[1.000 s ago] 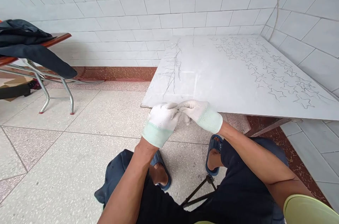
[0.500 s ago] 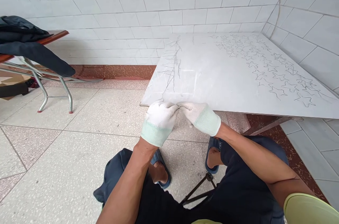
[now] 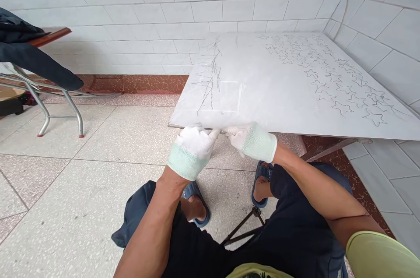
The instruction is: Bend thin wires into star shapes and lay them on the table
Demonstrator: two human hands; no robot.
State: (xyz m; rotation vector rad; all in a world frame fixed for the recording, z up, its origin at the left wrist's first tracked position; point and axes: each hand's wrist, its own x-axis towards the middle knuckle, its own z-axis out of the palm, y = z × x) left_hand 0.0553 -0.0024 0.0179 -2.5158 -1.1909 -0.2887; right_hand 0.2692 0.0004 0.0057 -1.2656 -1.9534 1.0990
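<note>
My left hand (image 3: 193,150), in a white knitted glove with a pale green cuff, is closed at the front edge of the white board (image 3: 262,111). My right hand (image 3: 251,140), gloved the same way, is closed just to its right. Between the two sets of fingertips a small bit of thin wire (image 3: 223,132) shows; the fingers hide most of it. Beyond my left hand, loose pieces of thin wire (image 3: 214,72) lie in a bunch on the board. Many wire stars (image 3: 344,89) are spread over its right side.
White tiled walls border the board behind and at the right. A folding table (image 3: 55,35) with dark clothing (image 3: 36,57) on it stands at the left. Below my hands are my slippered feet (image 3: 197,203) and a dark metal stand leg (image 3: 241,227) on the speckled floor.
My fingertips have drawn slightly apart, and less of the wire shows between them. The whole view has shifted a little, with both hands still by the board's front edge.
</note>
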